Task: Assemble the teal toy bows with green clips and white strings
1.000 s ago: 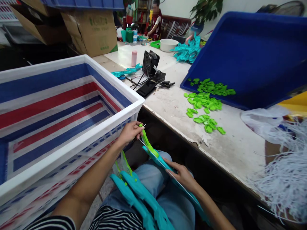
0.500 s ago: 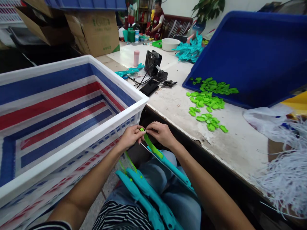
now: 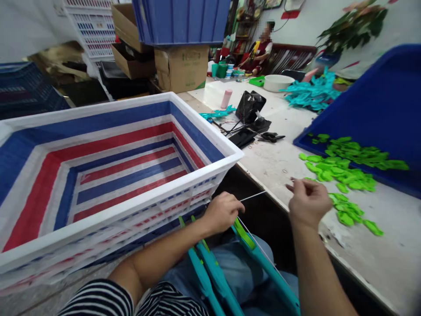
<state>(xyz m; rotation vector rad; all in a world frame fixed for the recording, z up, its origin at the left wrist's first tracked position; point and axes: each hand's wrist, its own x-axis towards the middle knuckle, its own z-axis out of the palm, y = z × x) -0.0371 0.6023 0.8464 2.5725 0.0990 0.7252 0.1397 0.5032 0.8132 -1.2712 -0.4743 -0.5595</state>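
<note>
Moved off rightwards to the edge of the table point(image 3: 391, 259), the right hand point(image 3: 311, 202) shows no certain grip, while the cord point(image 3: 253, 196) is pinched by the left hand point(image 3: 223, 213) at the far end of the turquoise strip point(image 3: 272, 277) over the lap point(image 3: 237, 263), where slipping is best prevented

Black-and-white striped top point(image 3: 174, 302) – short left sleeve point(image 3: 98, 298) – blue jeans point(image 3: 237, 263)

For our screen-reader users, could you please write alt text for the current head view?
A person's left hand holds a white cord and the end of a turquoise-and-green piece over the lap; the right hand is near a table bearing green parts. A white crate stands left.
</note>
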